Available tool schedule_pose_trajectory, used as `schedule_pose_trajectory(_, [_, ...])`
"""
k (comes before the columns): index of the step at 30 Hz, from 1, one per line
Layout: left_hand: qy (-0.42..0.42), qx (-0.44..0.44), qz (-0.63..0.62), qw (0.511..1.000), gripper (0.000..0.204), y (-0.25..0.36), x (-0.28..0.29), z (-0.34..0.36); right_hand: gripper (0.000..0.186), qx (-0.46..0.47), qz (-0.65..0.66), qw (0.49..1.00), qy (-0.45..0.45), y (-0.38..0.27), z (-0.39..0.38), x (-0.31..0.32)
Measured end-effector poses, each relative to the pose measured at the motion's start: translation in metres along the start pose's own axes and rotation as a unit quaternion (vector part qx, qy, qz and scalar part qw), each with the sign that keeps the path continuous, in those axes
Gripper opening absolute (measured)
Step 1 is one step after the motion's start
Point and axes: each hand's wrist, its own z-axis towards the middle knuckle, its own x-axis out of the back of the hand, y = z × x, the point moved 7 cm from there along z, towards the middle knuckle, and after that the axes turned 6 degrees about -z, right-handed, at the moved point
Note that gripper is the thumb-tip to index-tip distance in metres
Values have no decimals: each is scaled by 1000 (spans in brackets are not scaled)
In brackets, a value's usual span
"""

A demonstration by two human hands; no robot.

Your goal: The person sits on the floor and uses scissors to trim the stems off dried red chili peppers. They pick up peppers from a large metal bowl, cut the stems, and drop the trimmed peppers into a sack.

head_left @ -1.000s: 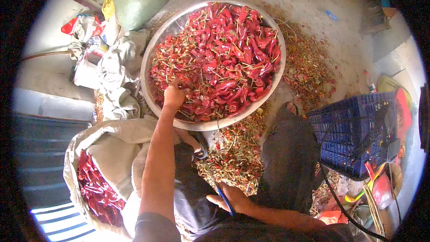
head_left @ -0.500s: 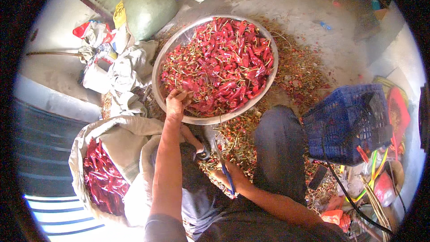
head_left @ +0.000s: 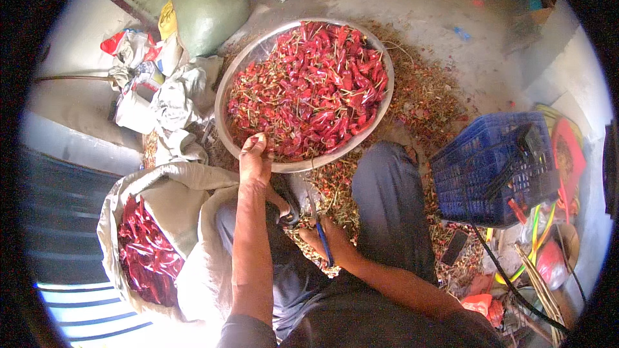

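Observation:
A wide metal basin (head_left: 221, 113) heaped with dried red chili peppers (head_left: 322, 84), many with pale stems, stands in front of me. At its near left rim, my left hand (head_left: 256, 160) is closed, with the fingers curled together over the edge. What those fingers hold, if anything, is too small to make out. Lower down, between my knees, my right hand (head_left: 330, 242) grips a pair of blue-handled scissors (head_left: 324, 245). Their blades point up toward the basin, apart from the peppers in it.
On the left sits a pale woven sack (head_left: 193, 209) of red chilies. Crumpled white bags (head_left: 177, 103) lie beyond it. A blue plastic crate (head_left: 477, 167) stands at the right, near a dark phone (head_left: 455, 247). Stems and scraps (head_left: 425, 96) litter the floor around the basin.
My left hand has drawn back slightly from the chilies to the basin's rim, its fingers more tightly curled. The right hand with the scissors is almost in place. The view has shifted a little.

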Motion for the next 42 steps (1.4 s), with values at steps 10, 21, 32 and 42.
schedule_pose_trajectory(10, [-84, 66, -127, 986, 3, -37, 5, -83, 54, 117, -168, 970, 131, -29, 1, 29])
schedule_pose_trajectory(21, [-60, 113, -105, 986, 12, -53, 8, -133, 52, 175, -281, 930, 160, -42, -6, 36])
schedule_pose_trajectory(32, [-88, 71, -84, 990, 9, -50, 18, -144, 57, 166, -260, 943, 122, -48, -6, 35])
schedule_pose_trajectory(42, [-108, 108, -108, 982, 12, -55, 15, -146, 60, 188, -337, 915, 118, -48, -8, 38])
